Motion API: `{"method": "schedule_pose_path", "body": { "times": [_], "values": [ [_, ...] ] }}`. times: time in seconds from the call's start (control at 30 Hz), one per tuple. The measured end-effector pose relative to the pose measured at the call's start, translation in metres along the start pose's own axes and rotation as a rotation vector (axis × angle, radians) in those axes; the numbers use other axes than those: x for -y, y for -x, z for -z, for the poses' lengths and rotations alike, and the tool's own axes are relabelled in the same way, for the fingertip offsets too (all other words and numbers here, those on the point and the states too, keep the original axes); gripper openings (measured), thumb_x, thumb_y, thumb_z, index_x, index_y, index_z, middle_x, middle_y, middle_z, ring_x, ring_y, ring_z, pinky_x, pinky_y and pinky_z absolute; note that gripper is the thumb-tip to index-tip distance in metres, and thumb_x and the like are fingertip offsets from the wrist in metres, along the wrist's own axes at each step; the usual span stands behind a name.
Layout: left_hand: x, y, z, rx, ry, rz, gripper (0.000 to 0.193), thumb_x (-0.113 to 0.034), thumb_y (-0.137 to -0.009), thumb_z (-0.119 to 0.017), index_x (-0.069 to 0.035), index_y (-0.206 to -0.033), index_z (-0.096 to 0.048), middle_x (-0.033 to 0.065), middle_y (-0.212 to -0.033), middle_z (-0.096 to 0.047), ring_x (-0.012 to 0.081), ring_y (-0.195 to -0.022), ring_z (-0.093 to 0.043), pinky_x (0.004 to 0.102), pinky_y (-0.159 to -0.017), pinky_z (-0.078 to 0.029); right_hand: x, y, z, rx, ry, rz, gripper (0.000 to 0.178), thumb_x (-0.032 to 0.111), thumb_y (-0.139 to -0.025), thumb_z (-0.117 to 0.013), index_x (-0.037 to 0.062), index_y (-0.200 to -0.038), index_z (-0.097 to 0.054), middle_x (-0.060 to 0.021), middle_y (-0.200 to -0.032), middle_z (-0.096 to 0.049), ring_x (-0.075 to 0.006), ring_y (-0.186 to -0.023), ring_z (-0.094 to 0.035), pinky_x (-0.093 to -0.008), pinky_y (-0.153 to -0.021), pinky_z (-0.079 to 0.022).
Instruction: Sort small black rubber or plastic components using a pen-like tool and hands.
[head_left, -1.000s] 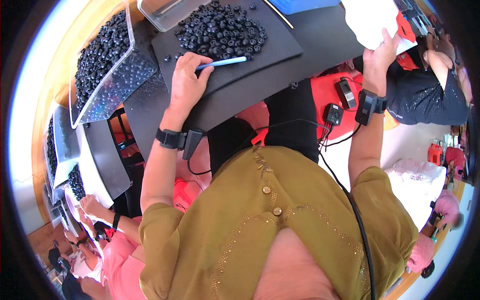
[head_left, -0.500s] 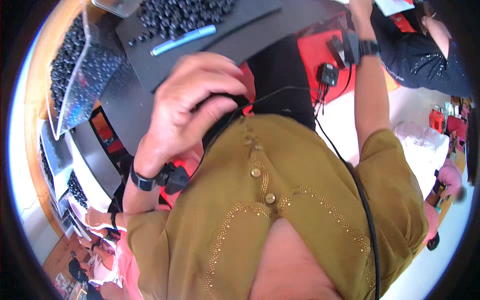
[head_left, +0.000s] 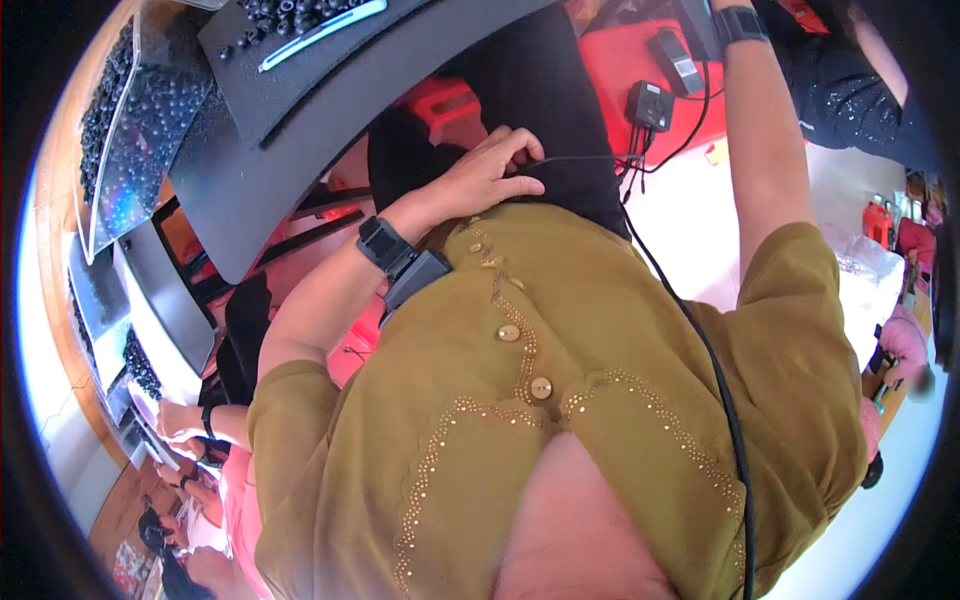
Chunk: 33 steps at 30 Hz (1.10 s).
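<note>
"Biggest first: how is it laid out?"

"The black worktop [head_left: 225, 215], its near edge bending past the dark trousers [head_left: 550, 85]. Beside them is a red seat [head_left: 610, 60]. At the worktop's left edge stands a clear plastic tub [head_left: 145, 165]; between it and the near edge lies a black mat [head_left: 270, 105]."

"And the hands?"

"The left hand [head_left: 490, 180] is over the lap, off the worktop's near edge. Its grip is apart, thumb and forefinger parted. The right hand lies beyond the view; I can't tell its grip."

"What's by the left one?"

"From a black box [head_left: 650, 105] on the seat, a thin black cable [head_left: 590, 157] crosses the lap to those fingers. Whether they touch it, I can't tell."

"So how should it be handled?"

"I'd keep the fingers loose, guide the cable low and leave slack, so it neither tugs the box nor catches the worktop's near edge."

"Anything to mind up there?"

"The blue-and-white pen-shaped tool [head_left: 323, 36] lies on the mat, nearer that edge than the small black round pieces [head_left: 275, 17]. A careless sleeve or snagged cord could scatter them."
</note>
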<state>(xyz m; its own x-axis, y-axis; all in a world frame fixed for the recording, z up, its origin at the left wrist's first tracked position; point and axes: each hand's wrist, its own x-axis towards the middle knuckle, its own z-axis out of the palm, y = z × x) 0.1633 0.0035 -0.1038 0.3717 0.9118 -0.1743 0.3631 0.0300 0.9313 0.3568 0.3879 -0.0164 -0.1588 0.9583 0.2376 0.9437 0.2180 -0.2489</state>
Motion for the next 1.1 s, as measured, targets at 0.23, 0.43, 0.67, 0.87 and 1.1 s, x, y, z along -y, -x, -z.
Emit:
{"method": "schedule_pose_path", "body": {
  "times": [0.23, 0.43, 0.67, 0.87, 1.1],
  "values": [
    [0.020, 0.021, -0.024, 0.124, 0.175, 0.138, 0.014, -0.012, -0.093, -0.055, -0.003, -0.103, -0.053, 0.0033, -0.097, -0.053, 0.0098, -0.091, -0.051, 0.0264, -0.080, -0.043, 0.005, 0.008, 0.000, -0.128, -0.112, 0.022, 0.055, 0.045, -0.085, -0.052, 0.0065, -0.124, -0.051, -0.0237, -0.119, -0.055, -0.0414, -0.112, -0.052, -0.0452, -0.096, -0.043],
    [0.011, 0.035, -0.023, 0.162, 0.433, 0.200, 0.021, -0.008, -0.093, -0.054, 0.000, -0.112, -0.053, 0.0025, -0.105, -0.057, 0.0084, -0.100, -0.051, 0.0264, -0.088, -0.043, -0.003, 0.013, 0.001, -0.174, -0.149, 0.120, 0.050, 0.042, -0.087, -0.053, 0.0081, -0.123, -0.051, -0.0246, -0.113, -0.058, -0.0411, -0.107, -0.054, -0.0474, -0.093, -0.043],
    [0.001, 0.051, -0.016, 0.090, 0.395, 0.233, 0.027, -0.005, -0.089, -0.059, -0.003, -0.116, -0.053, 0.0024, -0.102, -0.059, 0.0082, -0.094, -0.056, 0.0249, -0.085, -0.046, -0.020, 0.011, -0.015, -0.436, -0.243, 0.231, 0.038, 0.032, -0.087, -0.058, 0.0033, -0.111, -0.059, -0.0210, -0.097, -0.063, -0.0310, -0.094, -0.062, -0.0407, -0.083, -0.048],
    [-0.026, 0.051, 0.007, -0.018, 0.568, 0.299, 0.032, -0.012, -0.092, -0.058, -0.006, -0.121, -0.049, 0.0037, -0.109, -0.056, 0.0125, -0.091, -0.058, 0.0282, -0.082, -0.050, -0.033, 0.066, 0.015, -0.503, -0.428, 0.174, 0.046, 0.030, -0.084, -0.063, 0.0084, -0.123, -0.054, -0.0177, -0.115, -0.053, -0.0328, -0.096, -0.059, -0.0433, -0.087, -0.047],
    [-0.032, 0.051, 0.024, -0.015, 0.890, 0.187, 0.031, -0.022, -0.093, -0.059, -0.010, -0.120, -0.050, 0.0036, -0.110, -0.055, 0.0128, -0.089, -0.060, 0.0281, -0.075, -0.052, 0.072, 0.224, 0.086, -0.071, -0.896, 0.855, 0.016, 0.010, -0.079, -0.070, 0.0051, -0.093, -0.065, -0.0077, -0.080, -0.064, -0.0180, -0.066, -0.060, -0.0299, -0.059, -0.047]
  ]
}}
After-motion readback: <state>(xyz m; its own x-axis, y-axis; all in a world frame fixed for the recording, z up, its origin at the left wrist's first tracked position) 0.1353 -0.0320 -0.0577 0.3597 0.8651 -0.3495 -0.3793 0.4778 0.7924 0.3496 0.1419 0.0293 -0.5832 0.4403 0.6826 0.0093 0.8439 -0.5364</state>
